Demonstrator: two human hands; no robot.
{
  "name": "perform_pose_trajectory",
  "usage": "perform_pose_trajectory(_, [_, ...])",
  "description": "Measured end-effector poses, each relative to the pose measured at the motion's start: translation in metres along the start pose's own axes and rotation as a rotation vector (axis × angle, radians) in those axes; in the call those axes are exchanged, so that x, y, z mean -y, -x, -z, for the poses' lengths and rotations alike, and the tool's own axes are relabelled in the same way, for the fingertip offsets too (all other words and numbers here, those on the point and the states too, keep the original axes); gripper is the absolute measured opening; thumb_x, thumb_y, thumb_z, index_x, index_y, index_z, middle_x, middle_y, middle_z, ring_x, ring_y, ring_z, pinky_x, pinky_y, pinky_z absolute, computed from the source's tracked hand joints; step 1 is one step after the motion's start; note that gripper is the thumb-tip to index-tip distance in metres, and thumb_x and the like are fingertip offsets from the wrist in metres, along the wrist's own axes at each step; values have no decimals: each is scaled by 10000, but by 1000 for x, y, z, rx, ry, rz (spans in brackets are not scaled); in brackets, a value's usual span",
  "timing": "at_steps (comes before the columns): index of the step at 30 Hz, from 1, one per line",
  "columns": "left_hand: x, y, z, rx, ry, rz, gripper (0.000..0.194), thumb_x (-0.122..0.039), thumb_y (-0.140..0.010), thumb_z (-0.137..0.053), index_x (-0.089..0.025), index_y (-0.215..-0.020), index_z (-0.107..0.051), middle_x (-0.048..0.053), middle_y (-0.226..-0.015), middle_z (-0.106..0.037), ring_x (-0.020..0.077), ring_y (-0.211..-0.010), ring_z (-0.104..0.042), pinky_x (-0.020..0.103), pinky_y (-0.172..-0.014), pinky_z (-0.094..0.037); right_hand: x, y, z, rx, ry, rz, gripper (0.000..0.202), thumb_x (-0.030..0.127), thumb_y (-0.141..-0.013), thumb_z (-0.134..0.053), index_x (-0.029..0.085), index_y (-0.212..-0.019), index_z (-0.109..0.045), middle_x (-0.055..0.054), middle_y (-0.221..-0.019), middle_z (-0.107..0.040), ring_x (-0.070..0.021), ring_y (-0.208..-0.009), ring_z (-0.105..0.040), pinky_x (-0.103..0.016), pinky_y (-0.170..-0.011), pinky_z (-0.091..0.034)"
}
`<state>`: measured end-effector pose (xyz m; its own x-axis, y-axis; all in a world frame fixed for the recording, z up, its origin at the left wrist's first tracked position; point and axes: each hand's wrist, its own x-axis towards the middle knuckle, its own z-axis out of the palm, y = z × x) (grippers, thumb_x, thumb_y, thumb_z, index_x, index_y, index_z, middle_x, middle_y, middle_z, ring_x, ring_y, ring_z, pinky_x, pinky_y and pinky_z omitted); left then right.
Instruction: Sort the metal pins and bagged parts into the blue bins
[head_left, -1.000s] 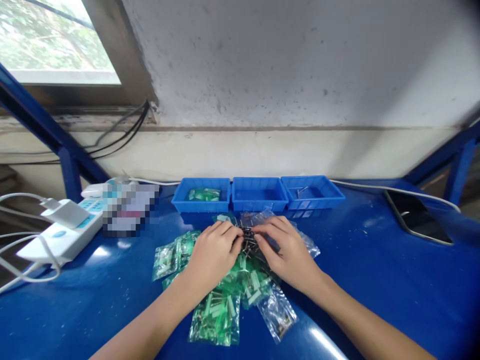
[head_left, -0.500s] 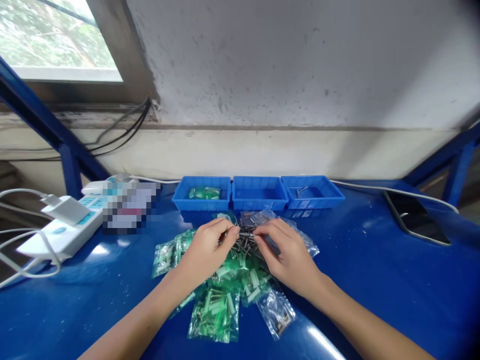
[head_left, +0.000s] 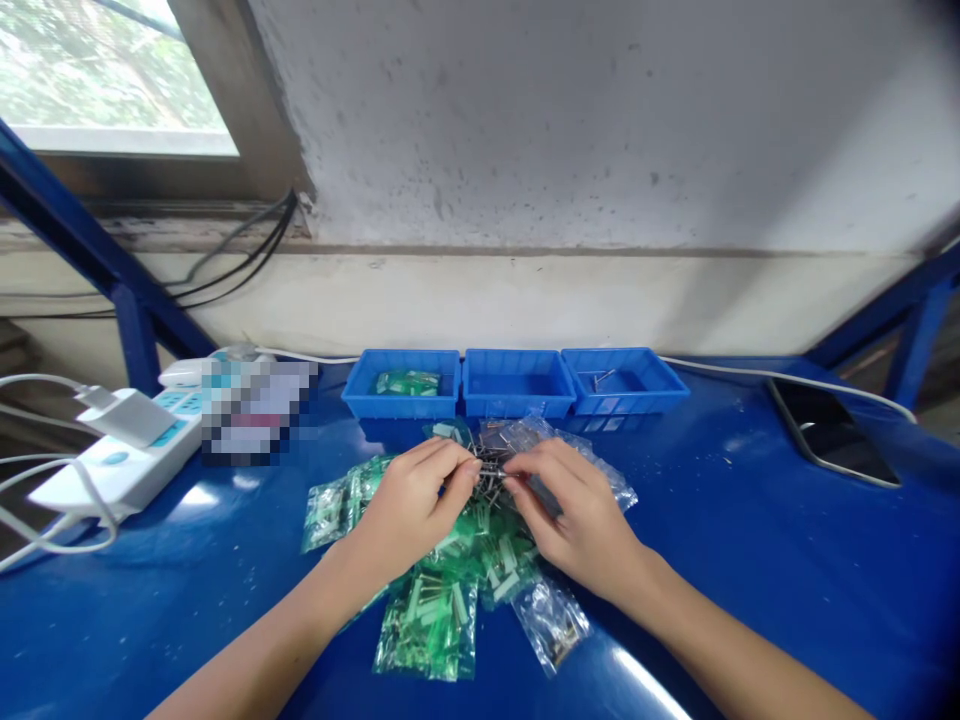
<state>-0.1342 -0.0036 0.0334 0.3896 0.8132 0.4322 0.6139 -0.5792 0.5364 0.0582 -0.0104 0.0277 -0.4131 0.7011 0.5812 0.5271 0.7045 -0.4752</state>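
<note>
Left hand [head_left: 412,500]: thumb and forefinger pinched on one end of a slender metal piece [head_left: 492,473], apparently a screw. Right hand [head_left: 581,510]: thumb and forefinger curled at the other end; I cannot tell whether they grip it or only touch it.

Change noted: one second earlier I saw the fingers of both hands down at the loose heap, with no single piece distinguishable; the left thumb and forefinger now close on one, which spans the gap between the hands. I judge that the work has passed from picking through the heap to handling one piece, not yet put down.

Directly beneath lies the heap of metal pieces [head_left: 491,492], on and among the bags. Nearer, green packets [head_left: 426,630] spread to the left and centre, with a clear packet [head_left: 553,622] to their right. Clear bags [head_left: 616,485] lie beyond the right hand.

On the far side I record three blue trays in a row: left [head_left: 401,407], holding green packets; middle [head_left: 517,405]; right [head_left: 631,403], holding a few metal pieces. All stand on the blue bench [head_left: 765,590].
</note>
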Motion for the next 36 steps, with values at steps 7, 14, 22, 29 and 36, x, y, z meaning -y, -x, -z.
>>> perform_pose_trajectory(7, [0, 0, 3, 124, -47, 80, 234, -312, -923, -428, -186, -849, -610, 24, -757, -624, 133, -618, -556, 256, -534, -400, -13, -10, 29, -233, 186, 99, 78, 139, -854, -510, 187, -854, -572, -43, -762, -614, -164, -720, -562, -307, -663, -446])
perform_pose_trajectory(14, [2, -1, 4, 313, -245, 70, 185, -282, -859, -473, -181, -763, -595, 20, -718, -599, 128, -558, -514, 257, -474, -328, -76, -16, 62, -485, 508, -419, 351, 407, -843, -550, 150, -1082, -566, -25, -683, -617, -176, -594, -573, -307, -587, -432])
perform_pose_trajectory(22, [-1, 0, 0, 324, -317, 89, 179, -350, -835, -529, -188, -817, -601, 28, -749, -600, 187, -673, -554, 291, -537, -344, -32, -12, 13, -33, 193, -284, 326, 368, -887, -480, 168, -1133, -553, -28, -740, -633, -189, -726, -610, -307, -672, -456])
perform_pose_trajectory(29, [2, 1, 2, 344, -284, 111, 118, -200, -822, -494, -196, -753, -590, 13, -748, -597, 154, -611, -539, 263, -500, -317, -24, -7, 0, 61, 66, -219, 260, 316, -880, -498, 174, -1079, -587, -32, -791, -643, -175, -728, -596, -324, -704, -459])
perform_pose_trajectory(36, [1, 0, 5, 329, -289, 175, 135, -253, -824, -495, -193, -750, -591, 16, -714, -603, 155, -580, -537, 259, -477, -320, -22, -5, -1, 100, 30, -210, 238, 300, -882, -498, 177, -1061, -595, -26, -772, -623, -170, -734, -587, -317, -697, -453])
